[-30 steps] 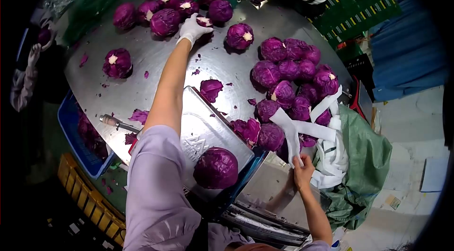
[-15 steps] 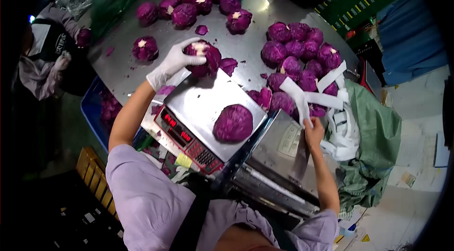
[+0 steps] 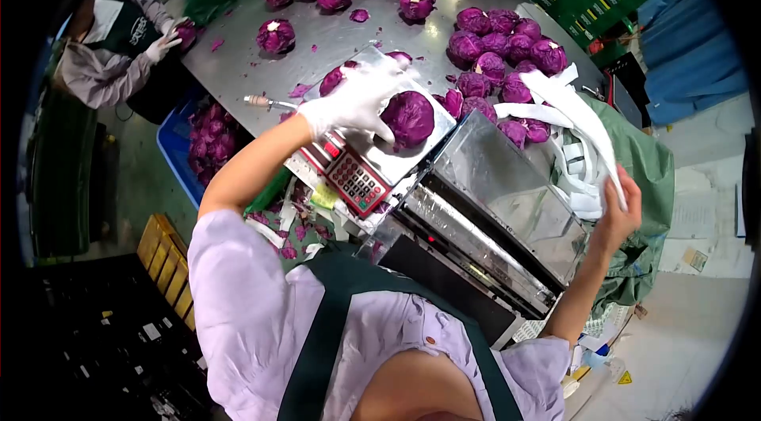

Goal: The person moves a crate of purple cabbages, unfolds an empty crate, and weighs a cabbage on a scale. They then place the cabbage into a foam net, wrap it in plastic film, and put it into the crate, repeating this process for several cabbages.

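My left hand (image 3: 353, 104), in a white glove, reaches over the scale (image 3: 357, 181) with thumb and fingers spread. Its fingertips and thumb are right at the left side of a red cabbage (image 3: 409, 120) on the metal platform. Partly hidden behind the glove is a second red cabbage (image 3: 333, 80) at the platform's far end. On the right, my bare right hand (image 3: 621, 215) pinches the end of a long white strip (image 3: 583, 121). That strip rises from a pile of similar white strips (image 3: 583, 183) lying on green sheeting.
Several red cabbages (image 3: 495, 44) cluster on the metal table (image 3: 333, 36), with more at its far side. A wooden-handled tool (image 3: 261, 101) lies left of the scale. Right of the scale stands a metal machine (image 3: 507, 183). A co-worker (image 3: 119, 44) stands left, beyond a blue crate (image 3: 178, 147).
My left hand has let go of the cabbage at the scale's far end and moved to the nearer one. My right hand has moved right, drawing the white strip along.
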A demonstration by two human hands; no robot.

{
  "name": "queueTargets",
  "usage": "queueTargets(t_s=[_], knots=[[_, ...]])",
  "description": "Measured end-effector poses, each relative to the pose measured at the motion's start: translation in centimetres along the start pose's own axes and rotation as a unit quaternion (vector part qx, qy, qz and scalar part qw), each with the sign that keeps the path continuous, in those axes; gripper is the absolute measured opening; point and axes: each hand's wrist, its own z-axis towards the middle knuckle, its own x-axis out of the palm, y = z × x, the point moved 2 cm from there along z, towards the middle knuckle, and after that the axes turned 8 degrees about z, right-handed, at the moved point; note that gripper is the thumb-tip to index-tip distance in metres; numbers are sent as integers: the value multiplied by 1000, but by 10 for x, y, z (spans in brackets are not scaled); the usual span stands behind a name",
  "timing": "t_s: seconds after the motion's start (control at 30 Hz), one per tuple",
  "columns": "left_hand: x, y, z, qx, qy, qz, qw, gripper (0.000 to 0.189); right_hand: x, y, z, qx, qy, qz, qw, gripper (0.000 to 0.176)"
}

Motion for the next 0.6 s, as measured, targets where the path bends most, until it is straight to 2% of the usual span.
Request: queueTargets(t_s=[0.07,0.13,0.17,0.2,0.27,0.3,0.33,0.4,0.47,0.53,0.6], knots=[[19,-38,12,79,132,84,985,104,-32,8,-11,1,-14,12,1000,20],[24,-55,21,114,157,241,951,92,-53,16,-21,-1,-33,25,999,21],[48,-40,27,125,127,187,966,81,-62,21,-27,2,-50,23,998,23],[43,-41,29,123,105,168,972,74,-71,25,-34,5,-69,20,997,25],[33,-43,30,151,144,200,957,69,-92,24,-44,19,-65,3,998,28],[39,-39,29,176,126,207,954,67,-98,22,-49,21,-69,3,997,28],[37,-36,29,176,125,209,954,67,-102,22,-52,23,-74,4,997,28],[19,-41,27,210,28,231,950,65,-103,23,-59,29,-77,11,997,29],[0,-40,29,190,59,205,958,65,-106,21,-62,43,-60,23,997,32],[-17,-36,31,178,54,153,971,70,-102,22,-62,54,-56,33,996,34],[-29,-35,30,184,45,158,969,72,-100,18,-60,65,-47,44,996,36]])
